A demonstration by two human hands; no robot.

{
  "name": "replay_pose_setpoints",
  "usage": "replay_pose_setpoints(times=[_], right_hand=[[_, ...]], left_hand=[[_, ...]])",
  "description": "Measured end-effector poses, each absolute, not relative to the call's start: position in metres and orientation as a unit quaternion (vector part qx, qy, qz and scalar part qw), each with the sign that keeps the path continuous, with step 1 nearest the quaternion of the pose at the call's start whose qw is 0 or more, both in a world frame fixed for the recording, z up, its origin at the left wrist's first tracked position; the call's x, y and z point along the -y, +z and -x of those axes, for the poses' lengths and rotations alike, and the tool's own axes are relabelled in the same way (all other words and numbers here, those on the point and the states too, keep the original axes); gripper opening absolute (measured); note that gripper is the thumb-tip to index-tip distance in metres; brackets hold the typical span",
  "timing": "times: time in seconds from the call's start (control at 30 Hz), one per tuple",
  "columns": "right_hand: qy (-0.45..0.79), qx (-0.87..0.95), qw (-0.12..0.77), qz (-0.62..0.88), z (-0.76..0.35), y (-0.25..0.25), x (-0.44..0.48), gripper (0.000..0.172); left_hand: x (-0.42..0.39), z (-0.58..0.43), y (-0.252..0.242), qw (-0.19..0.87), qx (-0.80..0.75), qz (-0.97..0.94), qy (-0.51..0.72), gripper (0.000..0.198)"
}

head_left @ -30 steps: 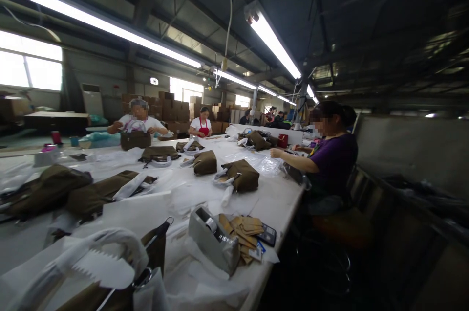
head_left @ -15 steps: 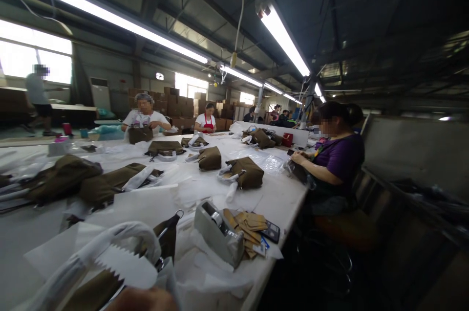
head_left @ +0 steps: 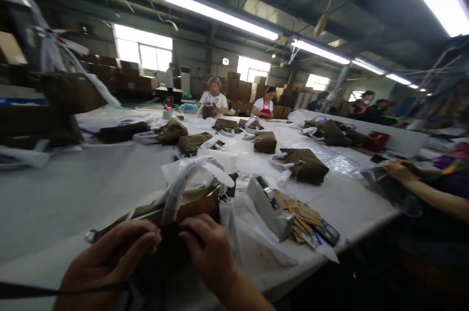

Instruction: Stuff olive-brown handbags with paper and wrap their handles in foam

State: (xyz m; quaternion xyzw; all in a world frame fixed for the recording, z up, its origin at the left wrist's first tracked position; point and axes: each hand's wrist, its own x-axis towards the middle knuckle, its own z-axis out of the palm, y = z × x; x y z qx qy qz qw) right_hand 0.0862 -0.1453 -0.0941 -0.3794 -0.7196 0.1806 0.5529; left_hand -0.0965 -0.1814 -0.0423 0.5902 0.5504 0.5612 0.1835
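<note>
A brown handbag stands close in front of me, its handle wrapped in white material. A white piece with a toothed edge sticks out by the handle. My left hand is closed at the bag's near side, thumb and forefinger pressed together below the handle; anything pinched there is too small to make out. My right hand is beside it, fingers curled against the bag below its upper edge. The bag's lower front is dark and partly hidden by my hands. A dark strap crosses by my left wrist.
A grey tape dispenser stands to the right, beside brown card tags and a dark phone. Several brown bags, one nearby, lie across the white table. A co-worker's hand holds clear plastic at right.
My view has swung left, so the scene sits farther right. Both my hands now show at the handbag; before, only part of one hand was visible at the bottom edge.
</note>
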Motion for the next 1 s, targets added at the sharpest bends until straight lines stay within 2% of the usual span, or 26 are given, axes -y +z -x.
replay_pose_setpoints(times=[0.13,0.23,0.37,0.53,0.67,0.77,0.83,0.9,1.0], right_hand=[[0.188,0.692,0.564,0.41,-0.082,-0.084,0.147,0.026],[0.13,0.72,0.534,0.425,-0.076,-0.08,0.147,0.025],[0.073,0.701,0.559,0.437,-0.068,-0.073,0.142,0.02],[0.046,0.751,0.47,0.461,-0.071,-0.058,0.138,0.038],[0.027,0.82,0.405,0.403,-0.085,-0.055,0.135,0.046],[0.008,0.85,0.407,0.335,-0.099,-0.056,0.135,0.039],[0.022,0.836,0.446,0.32,-0.107,-0.053,0.139,0.031],[0.086,0.805,0.485,0.33,-0.112,-0.047,0.145,0.029],[0.208,0.776,0.484,0.346,-0.113,-0.044,0.151,0.03]], left_hand=[[0.179,0.103,-0.039,0.245,-0.524,-0.557,0.596,0.035],[0.175,0.107,-0.039,0.213,-0.486,-0.618,0.58,0.024],[0.175,0.11,-0.042,0.164,-0.474,-0.645,0.576,0.021],[0.175,0.109,-0.043,0.15,-0.475,-0.642,0.583,0.02],[0.174,0.107,-0.042,0.147,-0.467,-0.642,0.591,0.016],[0.175,0.104,-0.041,0.145,-0.467,-0.647,0.585,0.015],[0.175,0.102,-0.041,0.141,-0.467,-0.65,0.583,0.015],[0.174,0.1,-0.044,0.129,-0.468,-0.653,0.581,0.015],[0.172,0.097,-0.049,0.113,-0.469,-0.665,0.57,0.013]])
